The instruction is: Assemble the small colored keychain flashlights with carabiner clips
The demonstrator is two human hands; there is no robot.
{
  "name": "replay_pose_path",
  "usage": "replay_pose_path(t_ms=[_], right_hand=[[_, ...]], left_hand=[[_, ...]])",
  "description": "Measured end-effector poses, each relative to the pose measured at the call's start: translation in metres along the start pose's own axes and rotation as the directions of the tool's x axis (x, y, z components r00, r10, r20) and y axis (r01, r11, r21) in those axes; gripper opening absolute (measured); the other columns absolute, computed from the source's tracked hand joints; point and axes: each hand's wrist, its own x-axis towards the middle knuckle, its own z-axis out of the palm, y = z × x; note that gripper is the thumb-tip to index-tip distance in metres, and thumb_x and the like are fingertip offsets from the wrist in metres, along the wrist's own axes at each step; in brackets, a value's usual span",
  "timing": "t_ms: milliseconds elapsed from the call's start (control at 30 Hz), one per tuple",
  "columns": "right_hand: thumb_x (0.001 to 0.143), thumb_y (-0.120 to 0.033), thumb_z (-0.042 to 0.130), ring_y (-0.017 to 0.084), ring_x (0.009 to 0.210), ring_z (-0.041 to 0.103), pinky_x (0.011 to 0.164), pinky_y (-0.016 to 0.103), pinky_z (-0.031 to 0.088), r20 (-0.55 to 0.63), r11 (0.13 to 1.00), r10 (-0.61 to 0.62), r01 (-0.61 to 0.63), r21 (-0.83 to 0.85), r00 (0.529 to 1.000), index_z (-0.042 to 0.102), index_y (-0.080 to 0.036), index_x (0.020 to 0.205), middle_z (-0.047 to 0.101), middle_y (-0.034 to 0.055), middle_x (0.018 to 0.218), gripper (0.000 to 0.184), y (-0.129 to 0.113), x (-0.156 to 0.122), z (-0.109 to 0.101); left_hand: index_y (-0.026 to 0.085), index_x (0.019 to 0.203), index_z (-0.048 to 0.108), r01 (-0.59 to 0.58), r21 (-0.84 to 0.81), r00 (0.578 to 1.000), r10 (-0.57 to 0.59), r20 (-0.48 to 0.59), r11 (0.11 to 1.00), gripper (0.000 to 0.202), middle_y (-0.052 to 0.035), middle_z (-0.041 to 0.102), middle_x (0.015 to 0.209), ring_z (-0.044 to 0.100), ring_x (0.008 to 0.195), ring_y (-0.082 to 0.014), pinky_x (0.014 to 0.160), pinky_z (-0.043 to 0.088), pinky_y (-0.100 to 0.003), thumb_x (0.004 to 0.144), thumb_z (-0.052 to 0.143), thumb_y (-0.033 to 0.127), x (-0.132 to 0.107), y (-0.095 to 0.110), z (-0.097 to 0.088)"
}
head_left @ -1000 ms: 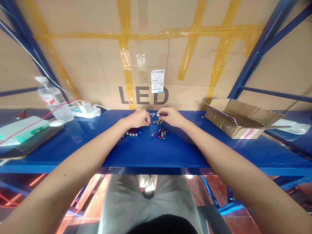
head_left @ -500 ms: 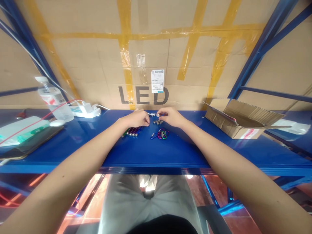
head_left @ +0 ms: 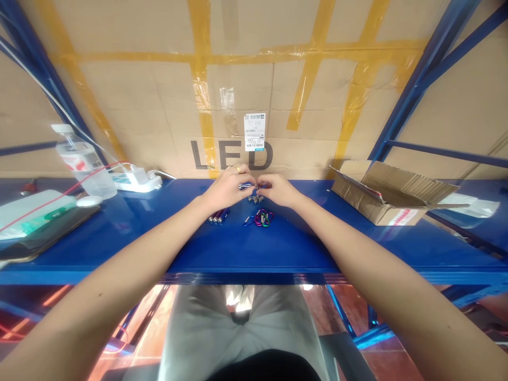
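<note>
Over the blue tabletop my left hand [head_left: 230, 188] is closed on a slim, shiny metal tube [head_left: 246, 186], its silvery end showing between the fingers. My right hand [head_left: 278, 190] meets that end, thumb and fingers pinched on a small metal part [head_left: 257, 186] that they mostly cover. Just below the fingertips lie several small metal pieces [head_left: 256, 199]. Blue, purple and green carabiners [head_left: 261, 218] rest in a cluster nearer the front edge. More coloured metal tubes [head_left: 218, 216] lie side by side under my left wrist, partly hidden by it.
An open cardboard box [head_left: 392, 198] stands on the right. To the left are a water bottle [head_left: 85, 164], a white power strip [head_left: 138, 181] with cables and a white-green packet [head_left: 37, 211]. A large taped cardboard sheet [head_left: 159, 106] backs the blue table [head_left: 254, 248].
My left hand has moved right and slightly up from the row of tubes and now holds a tube. Both hands have come together; the carabiners have stayed put.
</note>
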Motion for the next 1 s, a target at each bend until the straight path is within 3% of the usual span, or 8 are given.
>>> replay_pose_path(t_ms=[700,867,1000], right_hand=[[0.072,-0.027,0.067,0.020,0.077,0.062,0.076,0.035,0.049,0.018,0.998,-0.008,0.007,0.055,1.000,0.069,-0.018,0.079,0.069,0.0018,0.077,0.011,-0.0031,-0.0006,0.0014],[0.072,-0.027,0.069,0.020,0.076,0.063,0.074,0.035,0.050,0.002,0.998,-0.007,0.007,0.067,1.000,0.068,-0.018,0.077,0.069,0.0016,0.076,0.010,-0.0004,0.0003,0.0015],[0.073,-0.030,0.071,0.022,0.080,0.065,0.077,0.037,0.052,-0.006,0.993,-0.004,0.005,0.121,1.000,0.072,-0.018,0.080,0.073,0.0037,0.081,0.014,-0.0016,0.0009,0.0024]], left_hand=[[0.018,0.101,0.074,-0.061,0.138,0.995,0.049,0.088,0.989,0.022,-0.0104,0.063,0.101,0.060,0.096,-0.0234,0.086,0.049,-0.040,0.097,0.054,0.026,-0.0032,-0.0020,0.0038],[0.017,0.108,0.073,0.011,0.078,0.995,-0.019,0.101,0.997,0.022,-0.0106,0.064,0.105,0.060,0.103,-0.0244,0.092,0.048,-0.042,0.096,0.058,0.026,-0.0029,0.0020,0.0011],[0.021,0.108,0.075,0.174,-0.080,0.984,-0.170,0.052,0.981,0.021,-0.0073,0.066,0.105,0.060,0.104,-0.0237,0.096,0.047,-0.043,0.089,0.066,0.026,-0.0022,0.0039,0.0024]])
